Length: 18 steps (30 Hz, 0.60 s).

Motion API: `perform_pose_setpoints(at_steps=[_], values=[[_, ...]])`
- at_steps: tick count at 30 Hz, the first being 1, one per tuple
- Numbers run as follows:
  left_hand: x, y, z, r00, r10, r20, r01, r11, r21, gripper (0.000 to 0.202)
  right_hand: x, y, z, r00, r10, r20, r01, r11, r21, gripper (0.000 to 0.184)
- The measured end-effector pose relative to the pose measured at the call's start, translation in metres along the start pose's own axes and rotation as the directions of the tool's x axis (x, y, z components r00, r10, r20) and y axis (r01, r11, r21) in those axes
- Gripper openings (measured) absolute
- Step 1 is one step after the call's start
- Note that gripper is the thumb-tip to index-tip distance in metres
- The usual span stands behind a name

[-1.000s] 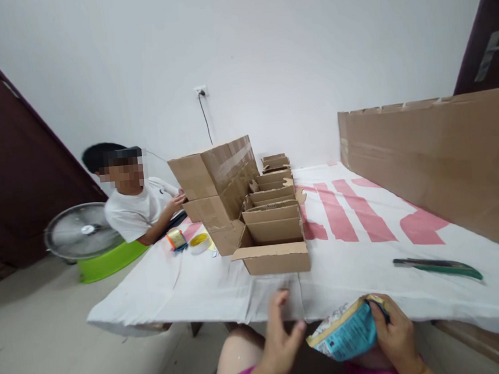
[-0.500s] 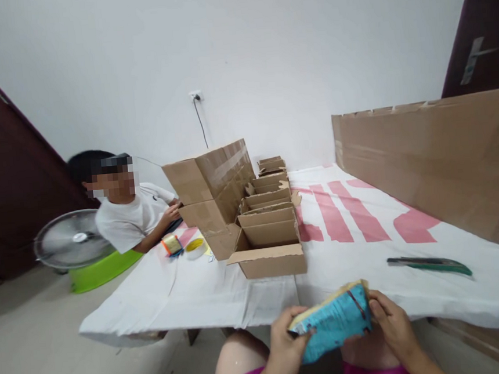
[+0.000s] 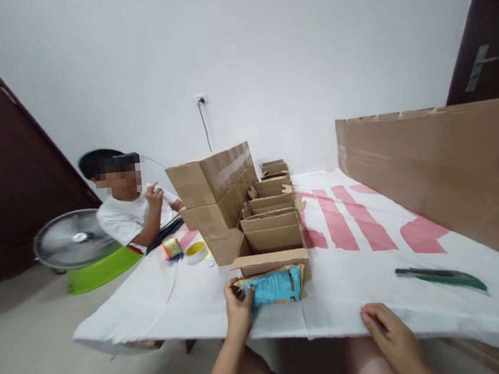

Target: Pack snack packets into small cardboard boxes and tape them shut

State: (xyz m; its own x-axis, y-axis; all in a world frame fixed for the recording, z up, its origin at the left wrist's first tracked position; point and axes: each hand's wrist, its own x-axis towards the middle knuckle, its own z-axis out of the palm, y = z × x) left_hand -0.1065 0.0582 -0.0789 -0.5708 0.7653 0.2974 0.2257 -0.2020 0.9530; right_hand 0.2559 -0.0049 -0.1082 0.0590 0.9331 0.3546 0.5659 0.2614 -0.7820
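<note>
My left hand grips a blue-and-tan foil packet by its left end, thumb on the front. The packet is held against the near side of the closest open cardboard box, at the table's front. Over the table's near edge rests my right hand, fingers loosely curled with nothing visible in them. A green-handled cutter lies on the cloth beyond it, to the right.
Several open boxes run back in a row beside stacked closed cartons. A tape dispenser and a tape roll lie left. A large cardboard panel stands right. Across the table sits a person beside a fan.
My left hand has carried the packet from over my lap up and left to the box's front. My right hand has let go of it. The other person has raised a hand.
</note>
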Motion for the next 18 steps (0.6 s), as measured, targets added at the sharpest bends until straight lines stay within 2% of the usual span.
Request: perform_pose_setpoints(at_steps=[2, 4, 6, 8, 11, 13, 15, 16, 18], values=[[0.0, -0.009, 0.0, 0.998, -0.058, -0.035, 0.056, 0.998, -0.04, 0.069, 0.004, 0.001, -0.002, 0.999, 0.006, 0.05, -0.007, 1.0, 0.018, 0.034], [0.0, -0.014, -0.001, 0.995, -0.101, -0.017, 0.099, 0.993, -0.07, 0.072, 0.016, 0.0, -0.008, 0.994, 0.037, 0.098, -0.042, 0.998, 0.047, 0.034], [0.001, -0.017, -0.002, 0.994, -0.11, 0.026, 0.112, 0.99, -0.083, 0.072, 0.04, -0.006, -0.019, 0.993, 0.048, 0.104, -0.053, 0.998, 0.041, 0.036], [0.001, -0.019, -0.003, 0.992, -0.106, 0.068, 0.113, 0.988, -0.103, 0.073, 0.075, -0.017, -0.031, 0.997, 0.025, 0.079, -0.024, 1.0, -0.016, 0.039], [-0.002, -0.02, -0.004, 0.987, -0.112, 0.117, 0.125, 0.986, -0.106, 0.079, 0.145, -0.04, -0.042, 0.996, -0.043, 0.075, 0.052, 0.991, -0.119, 0.041], [-0.005, -0.02, -0.005, 0.984, -0.106, 0.145, 0.114, 0.992, -0.049, 0.077, 0.201, -0.057, -0.039, 0.985, -0.129, 0.111, 0.15, 0.968, -0.202, 0.038], [-0.009, -0.021, -0.004, 0.981, -0.094, 0.17, 0.089, 0.995, 0.034, 0.069, 0.26, -0.074, -0.028, 0.969, -0.212, 0.129, 0.244, 0.907, -0.343, 0.037], [-0.012, -0.021, -0.004, 0.98, -0.092, 0.176, 0.079, 0.994, 0.075, 0.064, 0.289, -0.083, -0.019, 0.949, -0.251, 0.193, 0.311, 0.846, -0.432, 0.038], [-0.016, -0.023, -0.003, 0.984, -0.084, 0.159, 0.062, 0.988, 0.142, 0.056, 0.344, -0.102, 0.003, 0.931, -0.274, 0.24, 0.36, 0.796, -0.487, 0.037]])
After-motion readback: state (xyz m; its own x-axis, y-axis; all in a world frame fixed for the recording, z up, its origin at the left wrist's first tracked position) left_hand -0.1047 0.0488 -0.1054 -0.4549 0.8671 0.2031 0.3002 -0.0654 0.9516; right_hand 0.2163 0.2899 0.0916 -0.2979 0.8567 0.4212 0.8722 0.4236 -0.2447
